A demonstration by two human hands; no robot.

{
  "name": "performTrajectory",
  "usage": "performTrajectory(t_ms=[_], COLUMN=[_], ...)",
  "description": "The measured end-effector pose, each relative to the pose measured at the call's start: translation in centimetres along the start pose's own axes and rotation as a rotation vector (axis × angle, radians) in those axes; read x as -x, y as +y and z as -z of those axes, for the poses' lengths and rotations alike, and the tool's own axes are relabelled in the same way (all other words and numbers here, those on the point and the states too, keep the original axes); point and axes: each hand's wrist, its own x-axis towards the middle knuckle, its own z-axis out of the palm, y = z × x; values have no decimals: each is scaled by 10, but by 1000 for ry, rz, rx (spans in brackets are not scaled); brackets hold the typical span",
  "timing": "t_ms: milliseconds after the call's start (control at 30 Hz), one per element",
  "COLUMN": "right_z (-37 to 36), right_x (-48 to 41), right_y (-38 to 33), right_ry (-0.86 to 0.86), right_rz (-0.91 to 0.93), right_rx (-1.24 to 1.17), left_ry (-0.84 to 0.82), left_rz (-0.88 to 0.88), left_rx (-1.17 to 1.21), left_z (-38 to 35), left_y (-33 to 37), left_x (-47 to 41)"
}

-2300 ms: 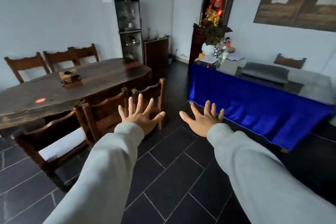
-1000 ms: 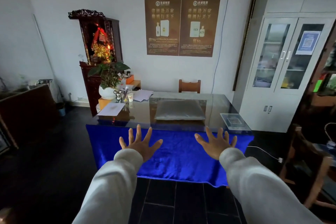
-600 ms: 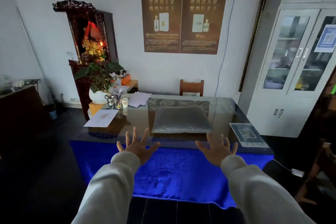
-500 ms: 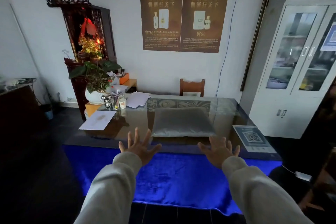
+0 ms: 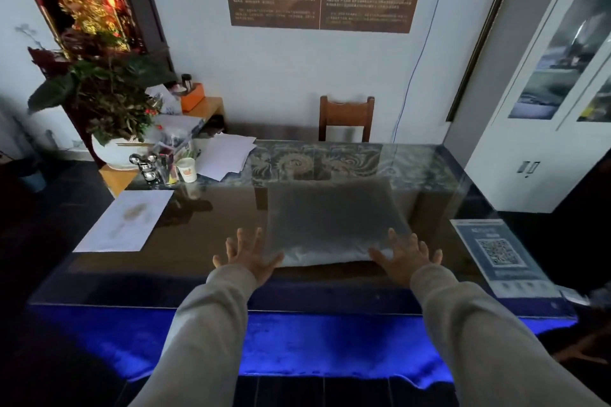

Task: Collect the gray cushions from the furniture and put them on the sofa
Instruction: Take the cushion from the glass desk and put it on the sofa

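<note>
A gray cushion (image 5: 334, 218) lies flat in the middle of a glass-topped table (image 5: 205, 228) that is draped with a blue cloth (image 5: 330, 344). My left hand (image 5: 246, 256) is spread open at the cushion's near left corner, thumb touching or almost touching its edge. My right hand (image 5: 405, 256) is spread open at the near right corner, fingers over the cushion's edge. Neither hand grips the cushion. No sofa is in view.
On the table's left are a sheet of paper (image 5: 124, 220), loose papers (image 5: 224, 155), a paper cup (image 5: 186, 169) and a potted plant (image 5: 105, 102). A QR-code placard (image 5: 499, 254) lies at the right. A wooden chair (image 5: 346, 117) stands behind; a white cabinet (image 5: 545, 102) is at the right.
I have turned from the wooden dining table and walked up to the blue-draped table. Both open hands have reached forward to the cushion's near corners.
</note>
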Motion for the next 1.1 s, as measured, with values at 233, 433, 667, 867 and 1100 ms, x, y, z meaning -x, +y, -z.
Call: performTrajectory(t_ms=[233,433,667,867,1100], right_z=[1,-16,-13,45,165], right_x=[-112,-207,-311,-344,-348], right_y=[-1,7,42,48,49], right_ry=[-99,-224,-413,-575,-427], right_rz=[-58,-143,-244,51,109], right_rx=[28,65,-110,44,-677], left_ry=[-153,-286,-313,-392,-259], left_rz=[-14,92,295,138,178], left_rx=[-34,16,128,145,898], left_z=[-26,-40,-48,29,160], left_y=[37,64,68,74,87], left_x=[-82,-145,-199,-228,-237])
